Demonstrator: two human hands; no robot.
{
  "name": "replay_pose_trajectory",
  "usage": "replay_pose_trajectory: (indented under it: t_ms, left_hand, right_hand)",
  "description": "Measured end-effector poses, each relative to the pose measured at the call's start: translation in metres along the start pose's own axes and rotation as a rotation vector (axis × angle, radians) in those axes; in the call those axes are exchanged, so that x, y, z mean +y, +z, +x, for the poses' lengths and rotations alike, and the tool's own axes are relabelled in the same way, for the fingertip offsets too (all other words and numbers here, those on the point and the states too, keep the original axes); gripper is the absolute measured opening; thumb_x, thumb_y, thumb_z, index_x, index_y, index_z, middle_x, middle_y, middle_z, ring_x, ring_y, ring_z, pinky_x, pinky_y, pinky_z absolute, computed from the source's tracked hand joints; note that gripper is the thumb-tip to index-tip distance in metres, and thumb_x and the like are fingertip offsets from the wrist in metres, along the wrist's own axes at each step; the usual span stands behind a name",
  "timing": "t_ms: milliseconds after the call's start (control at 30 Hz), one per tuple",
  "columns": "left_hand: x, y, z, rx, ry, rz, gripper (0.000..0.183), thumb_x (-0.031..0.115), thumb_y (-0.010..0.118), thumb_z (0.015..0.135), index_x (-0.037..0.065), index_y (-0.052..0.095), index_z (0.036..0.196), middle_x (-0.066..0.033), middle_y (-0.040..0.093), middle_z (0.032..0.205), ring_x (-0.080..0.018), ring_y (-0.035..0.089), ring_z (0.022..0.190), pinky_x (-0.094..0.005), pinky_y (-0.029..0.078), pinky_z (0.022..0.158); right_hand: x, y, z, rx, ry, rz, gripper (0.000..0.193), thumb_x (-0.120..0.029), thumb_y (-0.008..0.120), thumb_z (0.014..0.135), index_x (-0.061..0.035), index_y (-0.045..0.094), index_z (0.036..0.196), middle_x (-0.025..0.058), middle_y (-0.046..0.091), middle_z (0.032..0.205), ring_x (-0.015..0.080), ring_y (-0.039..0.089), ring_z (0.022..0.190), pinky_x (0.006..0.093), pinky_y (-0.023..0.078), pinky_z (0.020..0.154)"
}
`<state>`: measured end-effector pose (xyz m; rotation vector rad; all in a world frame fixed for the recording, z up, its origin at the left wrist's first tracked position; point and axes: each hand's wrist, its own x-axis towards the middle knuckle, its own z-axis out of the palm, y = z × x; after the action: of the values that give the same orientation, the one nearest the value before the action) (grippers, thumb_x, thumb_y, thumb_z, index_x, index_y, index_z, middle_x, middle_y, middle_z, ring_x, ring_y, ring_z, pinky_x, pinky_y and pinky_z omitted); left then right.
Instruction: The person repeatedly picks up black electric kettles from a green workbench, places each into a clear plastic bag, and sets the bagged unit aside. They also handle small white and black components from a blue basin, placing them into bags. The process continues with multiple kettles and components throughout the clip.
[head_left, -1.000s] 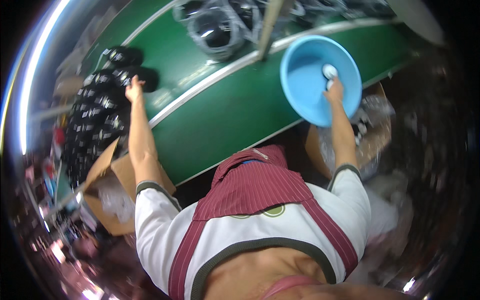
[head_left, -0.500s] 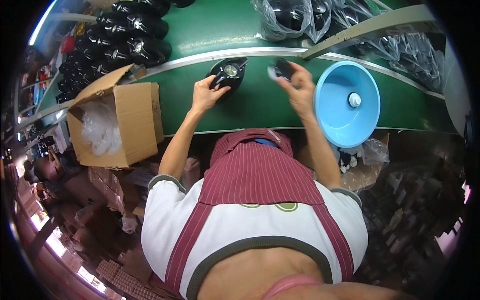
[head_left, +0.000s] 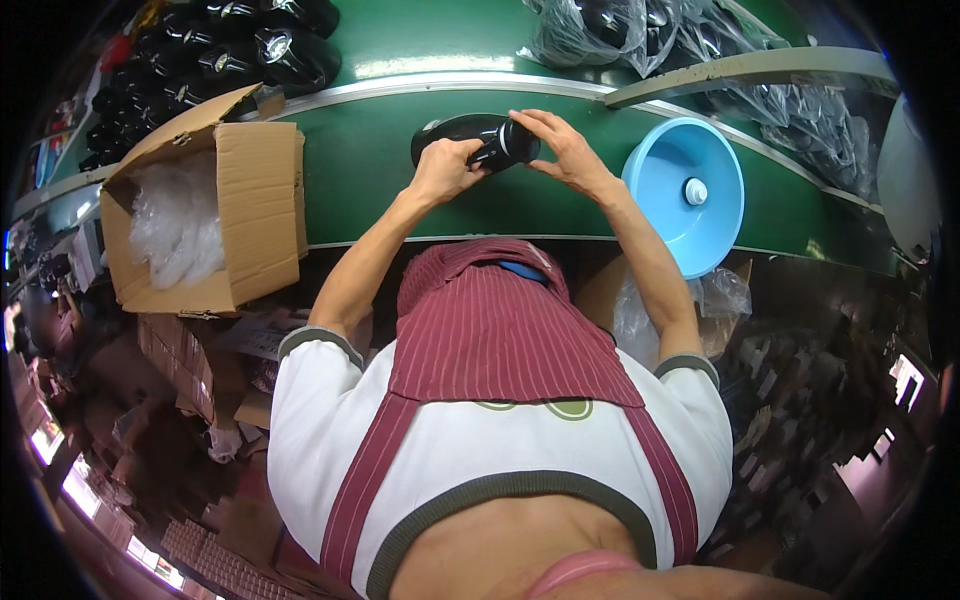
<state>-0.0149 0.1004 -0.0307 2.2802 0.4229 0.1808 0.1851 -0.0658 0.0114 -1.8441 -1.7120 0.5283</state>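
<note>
A glossy black moulded part (head_left: 470, 135) with a round silver-rimmed end lies on the green belt (head_left: 560, 200) in front of me. My left hand (head_left: 443, 168) grips its near side. My right hand (head_left: 560, 148) holds its right end, fingers over the silver-rimmed opening. Both hands meet over the part above my striped apron. To the right stands a light blue bowl (head_left: 660, 220) with a small white piece (head_left: 696, 190) in its middle.
An open cardboard box (head_left: 265, 200) with clear plastic bags sits at the left of the belt. Several more black parts (head_left: 250, 45) are stacked at the far left. Bagged black parts (head_left: 640, 25) lie beyond a metal rail. Boxes crowd the floor.
My view has swung back from the far-left stack to the belt in front of me. My right hand left the blue bowl, and both hands came together on one black part.
</note>
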Motion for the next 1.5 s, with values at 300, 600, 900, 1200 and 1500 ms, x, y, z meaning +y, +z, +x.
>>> replay_pose_trajectory:
  t_ms: [300,600,900,1200,1500]
  left_hand:
    - [0.009,0.013,-0.003,-0.061,0.065,0.094,0.018,0.021,0.076,0.076,0.009,0.065,0.082,-0.0174,0.064,0.069,-0.039,0.066,0.069,-0.049,0.051,0.064]
    - [0.012,0.021,-0.009,-0.084,0.076,0.162,0.018,0.021,0.076,0.076,0.01,0.064,0.084,-0.0168,0.064,0.068,-0.0393,0.067,0.07,-0.0502,0.051,0.062]
    - [0.016,0.031,-0.013,0.013,0.074,0.155,0.014,0.019,0.076,0.076,0.012,0.064,0.081,-0.0144,0.066,0.067,-0.0369,0.068,0.066,-0.0492,0.053,0.059]
    - [0.028,0.085,-0.056,0.284,0.252,0.228,0.007,0.015,0.062,0.081,0.014,0.057,0.076,-0.006,0.061,0.061,-0.025,0.067,0.058,-0.0411,0.049,0.052]
    - [0.023,0.117,-0.066,0.335,0.291,0.26,0.008,0.017,0.062,0.081,0.012,0.057,0.076,-0.0035,0.062,0.06,-0.0219,0.068,0.06,-0.0355,0.049,0.056]
  right_hand:
    - [0.003,0.002,-0.013,-0.274,1.123,0.552,0.104,-0.085,0.028,0.091,0.0086,0.067,0.069,0.016,0.063,0.054,0.0236,0.064,0.047,0.0337,0.054,0.05]
    - [-0.004,0.021,-0.027,-0.125,0.903,0.474,0.079,-0.071,0.046,0.096,0.004,0.071,0.104,0.0152,0.068,0.065,0.0257,0.07,0.055,0.0334,0.056,0.052]
    - [-0.012,0.048,-0.044,0.149,0.314,-0.049,0.074,-0.043,0.074,0.091,-0.0032,0.043,0.145,0.0262,0.061,0.122,0.0406,0.067,0.095,0.0448,0.055,0.083]
    - [-0.01,0.095,-0.069,0.154,1.072,0.745,0.063,-0.06,0.051,0.1,0.0012,0.064,0.097,0.0074,0.057,0.064,0.0146,0.056,0.049,0.0311,0.039,0.039]
    - [-0.004,0.091,-0.065,0.048,1.332,1.195,0.079,-0.084,0.042,0.088,-0.0087,0.063,0.099,0.0031,0.06,0.077,0.017,0.058,0.063,0.0327,0.047,0.053]
